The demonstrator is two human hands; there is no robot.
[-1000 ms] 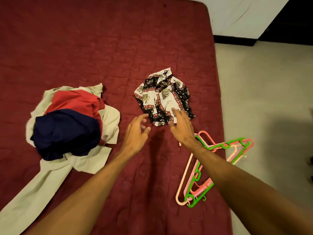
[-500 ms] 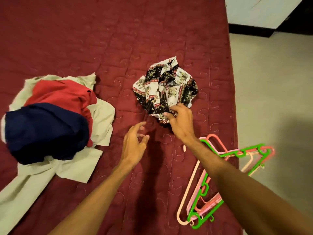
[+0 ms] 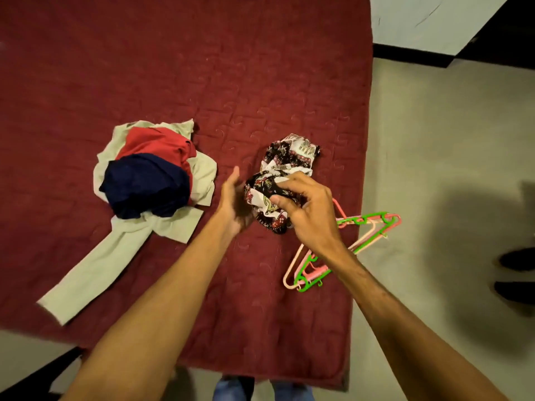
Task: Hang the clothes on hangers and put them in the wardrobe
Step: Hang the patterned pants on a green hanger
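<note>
- The patterned garment (image 3: 285, 164), black, white and red, is bunched into a wad over the right part of the bed (image 3: 202, 68), between the clothes pile and the hangers.
- The right hand (image 3: 307, 209) has it from above, fingers curled into the cloth.
- The left hand (image 3: 233, 204) is spread, fingers straight, palm turned to the wad's left side; from here I can't tell if it touches the cloth.
- Just right of the wad, pink and green hangers (image 3: 373, 224) lie tangled at the bed's edge, one end jutting over the floor (image 3: 434, 154), partly hidden by the right forearm.
- Well to the left sits the pile: a navy garment (image 3: 147, 183) on top, a red garment (image 3: 156, 143) behind it, and a cream garment (image 3: 121, 247) underneath, one long piece trailing toward the bed's near edge.
</note>
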